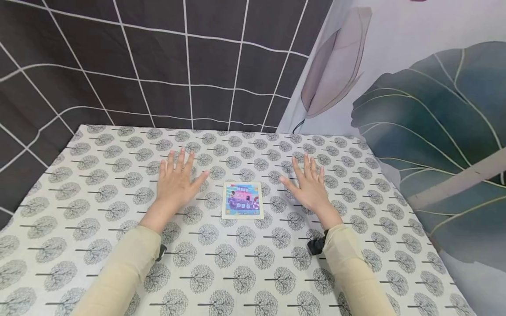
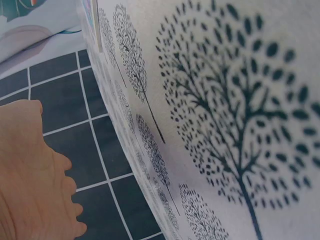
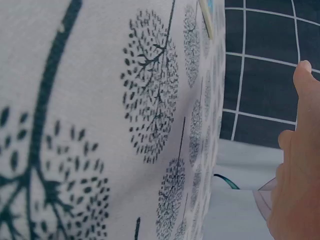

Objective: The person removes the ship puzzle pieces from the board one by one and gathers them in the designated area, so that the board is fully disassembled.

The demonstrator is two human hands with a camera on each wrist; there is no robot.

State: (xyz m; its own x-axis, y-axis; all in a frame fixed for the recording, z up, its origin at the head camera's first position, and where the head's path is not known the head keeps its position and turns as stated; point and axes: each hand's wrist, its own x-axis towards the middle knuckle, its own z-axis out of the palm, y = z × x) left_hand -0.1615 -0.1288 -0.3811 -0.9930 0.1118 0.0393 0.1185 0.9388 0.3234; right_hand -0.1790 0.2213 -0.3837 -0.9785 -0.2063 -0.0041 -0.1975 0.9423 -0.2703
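Observation:
A small square picture board (image 1: 243, 200) with a cream border lies flat on the table, between the two hands. Its face carries a pink, purple and blue cartoon scene. To its left is my left hand (image 1: 174, 186), palm down with the fingers spread and nothing held. My right hand (image 1: 310, 188) is spread the same way to the right of the board, also holding nothing. Both wrist views show a gap between the hand and the cloth. Only a sliver of the board's edge (image 3: 206, 20) enters the right wrist view.
A white cloth (image 1: 225, 256) printed with grey trees covers the table. Behind it hangs a dark curtain (image 1: 158, 57) with a white grid. A pale curtain with large leaves (image 1: 427, 109) borders the right side. Black bands (image 1: 316, 245) circle the wrists.

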